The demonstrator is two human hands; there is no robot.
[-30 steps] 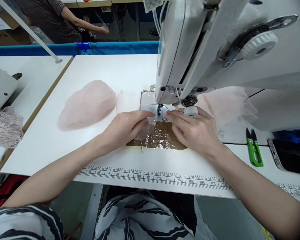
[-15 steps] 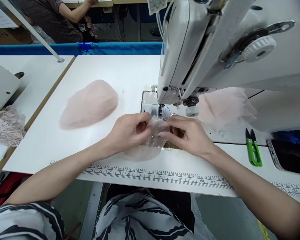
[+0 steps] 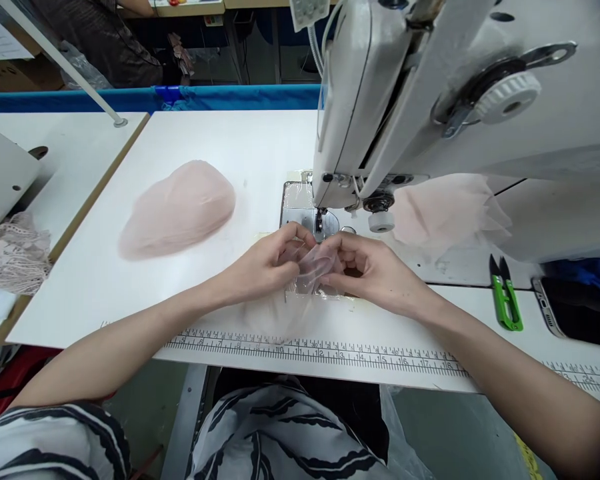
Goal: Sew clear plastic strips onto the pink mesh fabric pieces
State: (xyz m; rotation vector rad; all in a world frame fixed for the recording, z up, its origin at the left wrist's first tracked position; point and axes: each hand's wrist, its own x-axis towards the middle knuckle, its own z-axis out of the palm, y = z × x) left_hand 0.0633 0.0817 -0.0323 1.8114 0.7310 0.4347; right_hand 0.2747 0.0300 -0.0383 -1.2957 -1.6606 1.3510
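Between my two hands is a sheer, pale pink piece of fabric (image 3: 313, 267), bunched up just in front of the presser foot (image 3: 321, 220) of a sewing machine (image 3: 350, 113). My left hand (image 3: 273, 260) pinches its left side, the fingers curled in. On the other side my right hand (image 3: 367, 267) grips it between thumb and fingers. A loose, see-through part of the fabric hangs down over the table toward the ruler strip (image 3: 300, 350). The fingertips of both hands are close together, and the fabric partly hides them.
A pile of sheer pink pieces (image 3: 180, 210) lies to the left, and more pink fabric (image 3: 445, 210) lies behind the machine's head. Green thread snips (image 3: 507, 303) and a phone (image 3: 577, 310) rest at the right. Lace trim (image 3: 17, 257) is at the far left. A person (image 3: 100, 40) sits beyond.
The fabric between my hands has gone from fairly flat to folded and bunched. My left fingers have shifted slightly toward the presser foot. The other person's arm has mostly left the view.
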